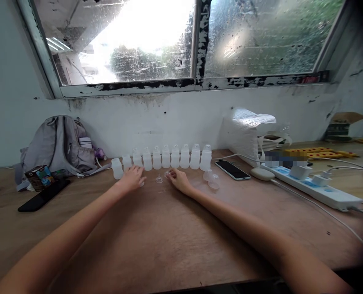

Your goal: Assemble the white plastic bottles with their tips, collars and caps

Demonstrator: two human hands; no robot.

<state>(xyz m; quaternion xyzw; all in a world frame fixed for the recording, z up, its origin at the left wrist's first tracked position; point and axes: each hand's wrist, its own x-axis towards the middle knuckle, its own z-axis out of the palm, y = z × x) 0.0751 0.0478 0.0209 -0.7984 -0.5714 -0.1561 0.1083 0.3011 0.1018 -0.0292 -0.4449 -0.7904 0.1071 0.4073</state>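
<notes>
A row of several translucent white baby bottles (184, 157) stands along the wall. Most have clear tops, while the leftmost bottle (117, 169) has an open neck without a nipple. My left hand (133, 178) rests in front of the bottles at the left end, fingers apart; a small clear piece (142, 184) shows partly beneath its fingertips. With thumb and fingers pinched, my right hand (179, 180) holds a clear bottle nipple (167, 174) low over the table. Between the hands, another clear nipple (159, 179) sits on the tabletop. Clear domed caps (213, 182) lie right of my right hand.
A smartphone (232, 169) lies to the right, near a white puck-shaped device (262, 174) and a power strip (313, 183) with cables. At left are a grey backpack (55, 143), a small printed box (40, 177) and a black phone-like slab (43, 196). A white bag (245, 134) leans at the wall.
</notes>
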